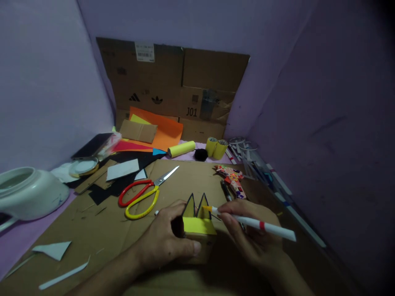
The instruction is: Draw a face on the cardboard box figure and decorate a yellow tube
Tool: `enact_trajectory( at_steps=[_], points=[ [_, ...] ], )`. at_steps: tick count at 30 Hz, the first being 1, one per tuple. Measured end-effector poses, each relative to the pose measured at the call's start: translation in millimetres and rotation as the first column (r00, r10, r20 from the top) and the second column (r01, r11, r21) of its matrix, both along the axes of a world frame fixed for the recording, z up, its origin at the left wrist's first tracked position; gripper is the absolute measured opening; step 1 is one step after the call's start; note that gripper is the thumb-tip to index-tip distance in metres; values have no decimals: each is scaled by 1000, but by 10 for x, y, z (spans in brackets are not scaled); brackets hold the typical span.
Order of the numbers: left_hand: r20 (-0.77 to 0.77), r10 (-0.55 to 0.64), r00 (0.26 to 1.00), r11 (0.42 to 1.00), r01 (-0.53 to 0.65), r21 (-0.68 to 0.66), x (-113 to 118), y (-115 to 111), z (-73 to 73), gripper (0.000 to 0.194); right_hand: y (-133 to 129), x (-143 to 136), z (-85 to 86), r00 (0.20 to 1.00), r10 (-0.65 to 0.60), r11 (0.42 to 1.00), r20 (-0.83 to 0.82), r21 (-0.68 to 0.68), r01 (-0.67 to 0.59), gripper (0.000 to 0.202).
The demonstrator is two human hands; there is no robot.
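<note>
My left hand (168, 234) grips a small cardboard box (200, 246) with a yellow paper strip (199, 226) along its top. Two pointed, dark-edged ears (203, 206) stand up from the box's far side. Between the fingers of my right hand (253, 230) is a white marker (262, 225) with a red band. Its yellow-orange tip meets, or nearly meets, the right ear. Left of the box lie scissors (149, 193) with one red and one yellow handle, blades apart. Beyond my right hand lie a black pen (226, 190) and a glue gun (233, 180) with a floral pattern.
Cardboard (129, 255) covers the work surface. A white ceramic pot (33, 195) stands at left. Yellow-wrapped tubes (182, 149), a black yarn ball (201, 154) and orange paper (168, 133) lie at the back. Paper scraps (55, 249) are at front left; purple walls (333, 123) enclose the area.
</note>
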State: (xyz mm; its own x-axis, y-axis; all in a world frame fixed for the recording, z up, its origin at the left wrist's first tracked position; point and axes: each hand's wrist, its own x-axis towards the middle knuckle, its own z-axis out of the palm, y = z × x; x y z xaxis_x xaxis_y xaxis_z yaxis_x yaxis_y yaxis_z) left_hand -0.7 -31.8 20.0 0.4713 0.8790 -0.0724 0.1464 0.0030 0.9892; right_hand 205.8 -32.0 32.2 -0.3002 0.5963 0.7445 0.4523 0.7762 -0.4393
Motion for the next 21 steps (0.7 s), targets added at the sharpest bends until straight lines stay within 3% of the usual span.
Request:
enact_trajectory(
  at_steps=[5,13,21],
  points=[
    [4,24,1000,1000,-24,-16,-1,-7,-11,41,5,-9,-44,995,95,992,32,-81,-92,10],
    [61,-12,998,1000,13,-16,5,2,19,45,10,44,-22,996,-65,998,-59,19,66,15],
    [-4,21,1000,1000,-21,6,3,-5,17,42,9,38,5,999,31,998,21,-51,-30,12]
  ],
)
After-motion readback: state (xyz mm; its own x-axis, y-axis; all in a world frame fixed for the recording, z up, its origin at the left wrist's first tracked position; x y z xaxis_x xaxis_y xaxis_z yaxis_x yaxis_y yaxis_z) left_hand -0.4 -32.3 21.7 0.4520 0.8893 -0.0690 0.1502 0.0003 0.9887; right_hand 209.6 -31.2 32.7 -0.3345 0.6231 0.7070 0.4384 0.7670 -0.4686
